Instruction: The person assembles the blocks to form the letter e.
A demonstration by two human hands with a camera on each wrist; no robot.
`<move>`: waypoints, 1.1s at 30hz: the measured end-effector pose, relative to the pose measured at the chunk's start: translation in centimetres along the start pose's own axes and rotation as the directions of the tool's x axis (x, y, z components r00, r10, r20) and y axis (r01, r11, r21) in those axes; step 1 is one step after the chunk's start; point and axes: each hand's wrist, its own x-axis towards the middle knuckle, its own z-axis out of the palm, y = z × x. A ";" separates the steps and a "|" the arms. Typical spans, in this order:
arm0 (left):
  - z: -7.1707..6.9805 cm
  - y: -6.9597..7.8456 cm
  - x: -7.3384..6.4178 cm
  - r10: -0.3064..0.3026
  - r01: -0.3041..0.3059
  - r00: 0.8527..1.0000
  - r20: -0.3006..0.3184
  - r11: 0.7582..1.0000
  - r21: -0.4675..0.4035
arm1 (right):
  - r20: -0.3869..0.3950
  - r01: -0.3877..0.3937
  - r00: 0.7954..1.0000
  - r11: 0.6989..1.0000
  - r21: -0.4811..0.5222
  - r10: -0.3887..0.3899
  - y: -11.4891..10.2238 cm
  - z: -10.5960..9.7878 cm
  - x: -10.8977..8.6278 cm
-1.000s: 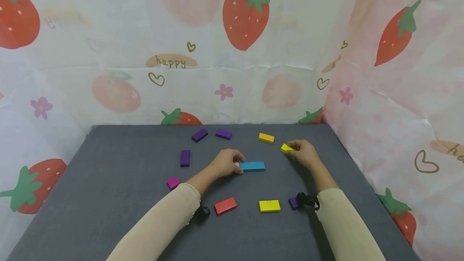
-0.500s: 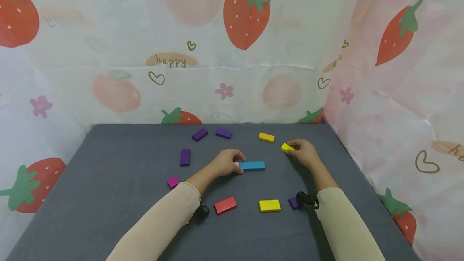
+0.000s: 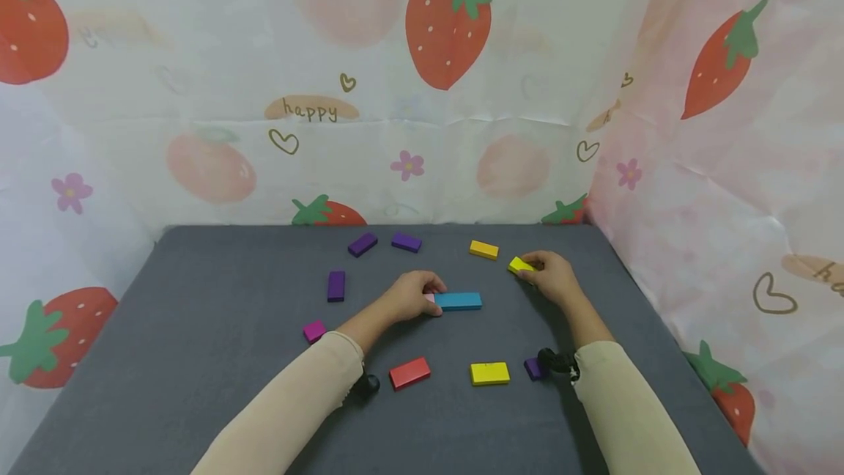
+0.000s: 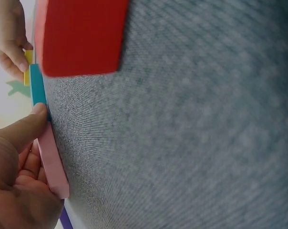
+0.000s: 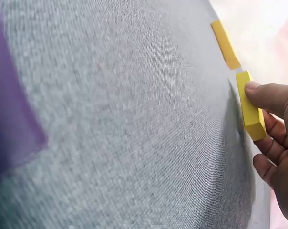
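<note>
My left hand [image 3: 412, 295] grips a pink block [image 4: 51, 160] whose end meets a blue block [image 3: 459, 302] in one straight row. In the left wrist view my thumb lies near the joint between them, and my other fingers are behind the pink block. Over at the back right, my right hand [image 3: 556, 277] pinches a yellow block [image 5: 250, 102] between thumb and fingers. The right wrist view shows that block tilted, a dark shadow beside it on the cloth. Close by lies an orange-yellow block [image 3: 484, 250], untouched.
Purple blocks [image 3: 336, 286] lie at the back left. A magenta block [image 3: 315, 331] is partly behind my left sleeve. In front are a red block [image 3: 409, 374], another yellow block [image 3: 490, 374] and a purple block [image 3: 535, 369] by my right wrist. Patterned cloth walls [image 3: 461, 189] border the grey table [image 3: 198, 328].
My right hand has shifted very slightly left and away with the yellow block. My left hand stays on the pink block, and the other blocks lie as before.
</note>
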 end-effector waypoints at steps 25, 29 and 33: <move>0.0 0.0 0.1 -0.003 0.003 1.000 0.007 1.000 0.002 | 0.003 0.043 0.999 0.999 0.029 -0.043 -4.4 1.9 0.2; 0.0 0.1 0.0 0.001 -0.001 1.000 0.007 1.000 0.002 | 0.011 0.052 0.999 0.998 0.039 -0.052 -5.0 2.4 0.2; 0.0 0.1 -0.1 0.005 -0.005 1.000 0.005 1.000 0.001 | 0.019 0.062 0.998 0.997 0.052 -0.063 -5.4 3.0 0.2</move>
